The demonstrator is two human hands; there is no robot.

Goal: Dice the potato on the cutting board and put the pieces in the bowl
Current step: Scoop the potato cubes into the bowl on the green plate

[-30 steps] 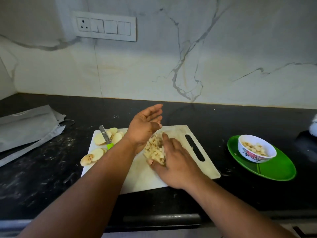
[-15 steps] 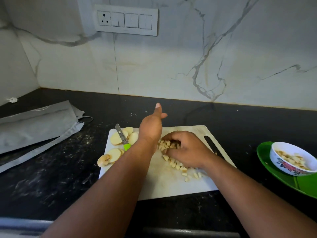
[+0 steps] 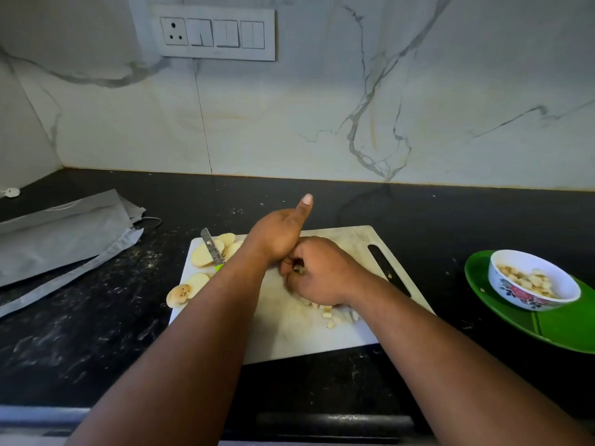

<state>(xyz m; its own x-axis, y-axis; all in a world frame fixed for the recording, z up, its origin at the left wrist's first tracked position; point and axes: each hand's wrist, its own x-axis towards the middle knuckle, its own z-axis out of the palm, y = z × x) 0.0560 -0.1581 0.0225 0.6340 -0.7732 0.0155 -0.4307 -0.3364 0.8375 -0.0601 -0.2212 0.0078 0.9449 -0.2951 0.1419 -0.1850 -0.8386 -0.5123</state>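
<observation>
Nearest the counter edge, a few loose diced pieces (image 3: pixel 335 315) lay scattered on the white cutting board (image 3: pixel 289 336), just below the person's right wrist. The right hand (image 3: pixel 322 272) was curled over a heap of dice at the board's middle, fingers closed around them, some pieces showing between the fingers. The left hand (image 3: pixel 277 236) stood on edge right against it, palm turned toward the heap, fingers hidden behind the right hand, thumb sticking straight up; whether those fingers were straight or bent could not be told.

On the board's left part lay several potato slices (image 3: pixel 201 255), with a knife (image 3: pixel 212 251) resting across them, its green handle toward the person. One slice hung over the board's left edge.

Off to the right, well apart from the board, a flowered white bowl (image 3: pixel 528 294) already holding dice sat on a green plate (image 3: pixel 560 326). At the far left of the black counter (image 3: pixel 96 333) lay a folded grey cloth (image 3: pixel 61 233).
</observation>
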